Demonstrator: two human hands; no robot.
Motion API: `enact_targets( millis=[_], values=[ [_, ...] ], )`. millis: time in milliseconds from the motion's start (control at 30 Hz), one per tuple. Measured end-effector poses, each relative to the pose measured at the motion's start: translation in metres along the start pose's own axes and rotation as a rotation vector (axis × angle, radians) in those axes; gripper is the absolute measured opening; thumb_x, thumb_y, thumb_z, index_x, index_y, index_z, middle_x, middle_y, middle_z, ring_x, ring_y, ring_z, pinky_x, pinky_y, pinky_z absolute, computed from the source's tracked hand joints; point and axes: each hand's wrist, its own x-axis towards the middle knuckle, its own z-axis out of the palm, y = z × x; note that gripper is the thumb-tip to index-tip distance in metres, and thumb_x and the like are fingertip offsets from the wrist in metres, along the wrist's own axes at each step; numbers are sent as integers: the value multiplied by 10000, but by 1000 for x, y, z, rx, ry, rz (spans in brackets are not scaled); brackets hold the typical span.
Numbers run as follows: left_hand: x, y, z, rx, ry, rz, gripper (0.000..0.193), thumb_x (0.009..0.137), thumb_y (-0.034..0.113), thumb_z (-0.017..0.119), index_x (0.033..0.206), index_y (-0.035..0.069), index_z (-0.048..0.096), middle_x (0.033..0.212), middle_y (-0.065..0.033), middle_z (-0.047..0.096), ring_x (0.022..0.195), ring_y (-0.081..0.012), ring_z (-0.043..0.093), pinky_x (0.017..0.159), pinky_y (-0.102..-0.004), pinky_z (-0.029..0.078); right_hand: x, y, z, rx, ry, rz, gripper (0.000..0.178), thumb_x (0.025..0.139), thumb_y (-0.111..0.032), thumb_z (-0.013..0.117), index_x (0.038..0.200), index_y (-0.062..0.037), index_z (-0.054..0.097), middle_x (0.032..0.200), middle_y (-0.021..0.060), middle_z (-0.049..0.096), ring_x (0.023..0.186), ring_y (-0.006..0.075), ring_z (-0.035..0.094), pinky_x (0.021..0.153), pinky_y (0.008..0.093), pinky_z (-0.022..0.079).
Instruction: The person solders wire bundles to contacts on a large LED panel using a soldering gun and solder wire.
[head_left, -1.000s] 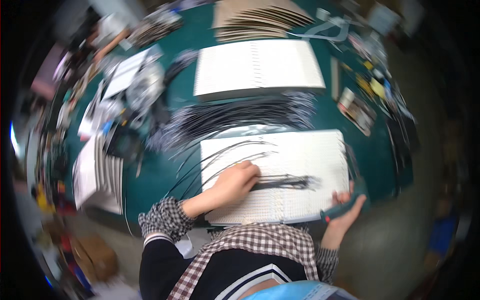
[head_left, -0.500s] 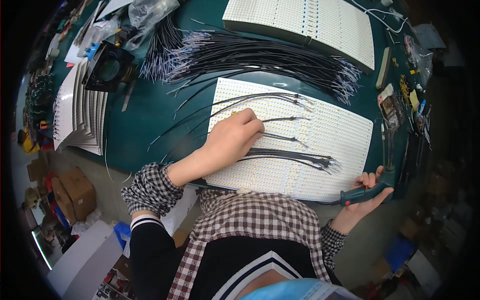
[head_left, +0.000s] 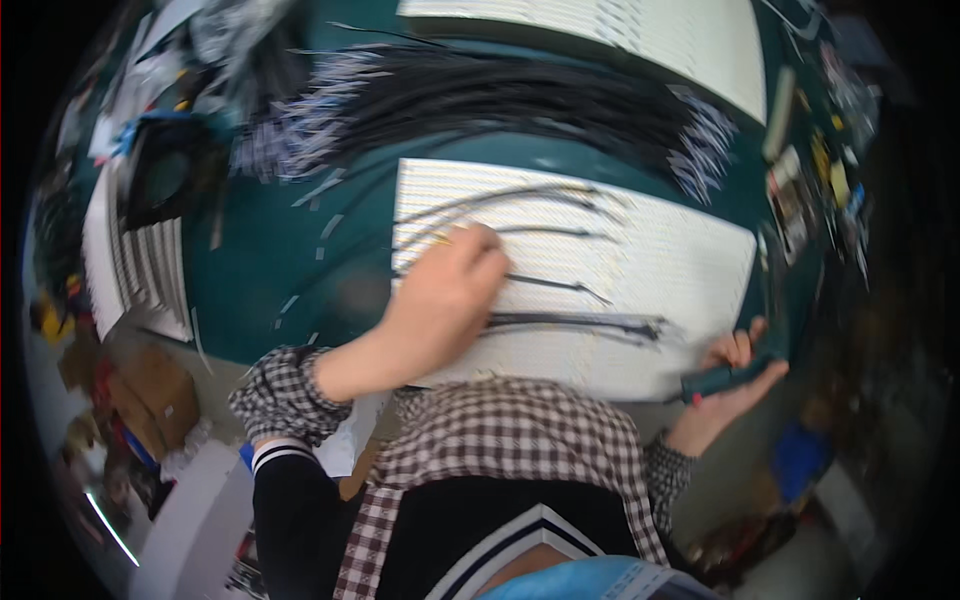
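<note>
On the workbench in front of me lies a white circuit board (head_left: 680,290) dotted with rows of small components. Several black wires (head_left: 555,232) lie across it, their ends loose toward the right half. Over the board's left part is my left hand (head_left: 448,290), fingers curled and pressed together above the wires; whatever the fingertips hold is hidden beneath them. Off the board's lower right corner, my right hand (head_left: 735,385) wraps around the handle of a dark green soldering gun (head_left: 728,378). Its narrow end points away from me, blurred.
Behind the board lies a thick bundle of black wires (head_left: 520,95) with pale ends. A stack of white boards (head_left: 690,50) stands beyond it. Folded white panels (head_left: 150,270) and a dark framed device (head_left: 170,170) are at left. Small tools and bags (head_left: 795,205) line the right edge.
The whole view has shifted slightly and is now blurred. My left hand has moved a little left and toward me over the wires. The right hand keeps its grip on the soldering gun.
</note>
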Motion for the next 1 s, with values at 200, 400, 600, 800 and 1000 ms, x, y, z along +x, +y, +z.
enact_targets(
  millis=[200,400,600,800,1000],
  values=[
    [7,-6,22,-93,-24,269,167,679,133,599,772,36,500,822,-141,488,766,-313,538,646,-422,445,-19,-5,-6,75,78,-68,544,821,-369,692,1184,-22,482,670,-26,383,595,50,411,603,175,413],
    [-4,7,42,-135,124,249,123,701,107,597,762,35,517,803,-98,471,773,-244,509,632,-356,367,-26,-8,-30,172,-28,-68,525,836,-341,682,1202,-22,483,686,-1,397,620,70,423,630,181,438],
    [4,12,47,47,34,237,88,713,102,533,770,35,541,834,-107,501,765,-236,511,639,-361,373,-19,-10,-23,154,-36,-129,529,725,-263,794,1098,-34,499,651,-24,408,604,55,438,620,201,451],
    [5,6,35,41,75,178,169,700,52,656,799,72,521,822,-88,500,744,-266,514,606,-364,405,-4,1,-28,292,-142,-24,547,749,-333,767,1113,-26,498,666,-17,423,666,83,440,720,245,424],
    [22,40,24,-2,-43,135,186,717,45,663,859,53,544,894,-73,530,803,-253,527,661,-364,402,-5,4,-45,269,-246,2,661,801,-439,695,1228,9,461,685,-4,424,705,109,415,720,275,397]
  ],
)
